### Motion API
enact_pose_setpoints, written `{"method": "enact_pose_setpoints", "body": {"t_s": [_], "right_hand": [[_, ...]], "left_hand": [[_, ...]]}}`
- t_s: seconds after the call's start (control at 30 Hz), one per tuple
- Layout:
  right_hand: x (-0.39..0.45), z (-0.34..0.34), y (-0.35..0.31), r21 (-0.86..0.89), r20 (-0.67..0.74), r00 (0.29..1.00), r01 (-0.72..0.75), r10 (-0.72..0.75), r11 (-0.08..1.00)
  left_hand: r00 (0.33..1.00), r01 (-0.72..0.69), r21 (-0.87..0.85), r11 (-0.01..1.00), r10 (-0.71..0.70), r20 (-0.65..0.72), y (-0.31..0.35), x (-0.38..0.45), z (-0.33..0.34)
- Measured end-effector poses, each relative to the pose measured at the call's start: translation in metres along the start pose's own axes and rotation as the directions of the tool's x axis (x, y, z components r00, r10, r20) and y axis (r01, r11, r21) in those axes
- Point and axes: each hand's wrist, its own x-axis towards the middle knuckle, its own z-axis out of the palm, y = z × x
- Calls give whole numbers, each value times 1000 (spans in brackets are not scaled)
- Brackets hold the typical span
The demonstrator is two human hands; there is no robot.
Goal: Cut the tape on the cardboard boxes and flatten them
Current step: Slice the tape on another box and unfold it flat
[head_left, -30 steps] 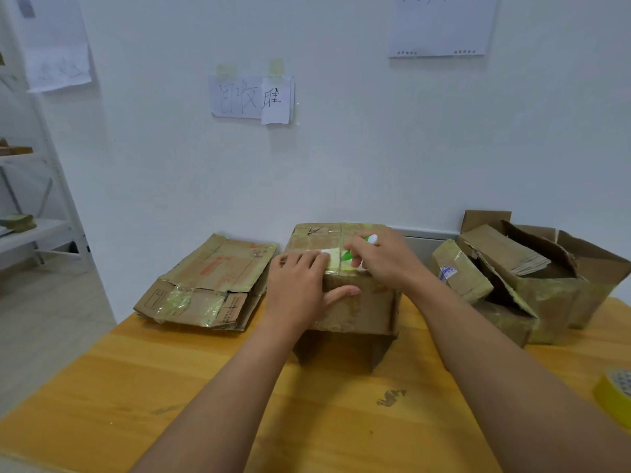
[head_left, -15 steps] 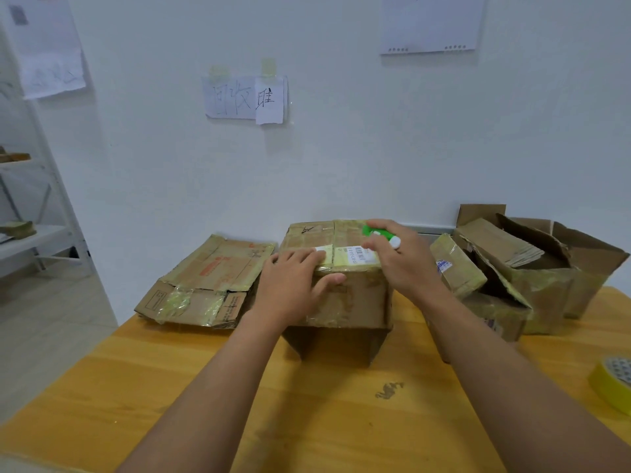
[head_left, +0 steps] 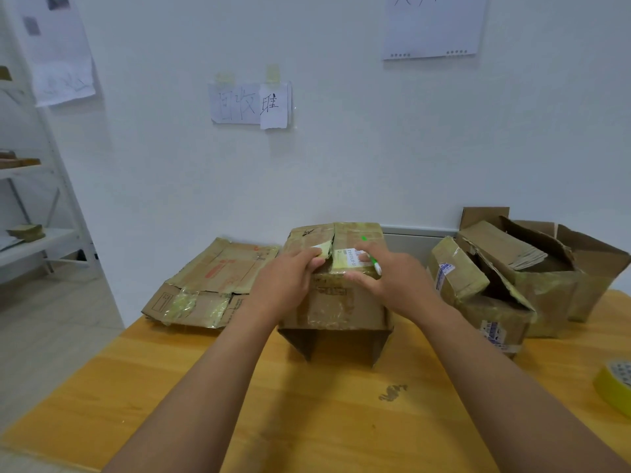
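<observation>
A person is reaching both forearms forward over a wooden table (head_left: 211, 397) to a cardboard box (head_left: 336, 302) that is standing in the middle of it, near the wall. The left hand (head_left: 285, 285) is lying palm down on the box's near top edge, its fingers (head_left: 312, 259) curling over the lip of the left top flap beside the open centre seam and gripping it. The right hand (head_left: 397, 279) is resting on the right flap, thumb pressing the front face, with the fingers bent around a green-and-white cutter (head_left: 374, 264) that is sticking out between them. The seam is gaping slightly, and a white shipping label (head_left: 351, 259) is sitting across it, its print too small to read.

A flattened box (head_left: 211, 285) with red printing, not legible, is lying to the left of the box on the table. To the right, a heap of open cardboard boxes (head_left: 519, 274) is showing tape with blue marks. A roll of yellow tape (head_left: 614, 387) is sitting at the table's right edge. On the wall, a taped paper note (head_left: 251, 104) is bearing handwritten Chinese characters.
</observation>
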Motion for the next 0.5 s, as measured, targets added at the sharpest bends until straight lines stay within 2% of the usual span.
{"method": "enact_pose_setpoints", "body": {"t_s": [0.2,0.5], "right_hand": [[1,2,8,-76,-13,1000,-4,3,997],[-9,8,30,-43,65,993,-94,96,995]], "left_hand": [[975,10,-107,994,-34,-219,9,5,16],[962,15,-201,979,-69,-266,23,-6,41]]}}
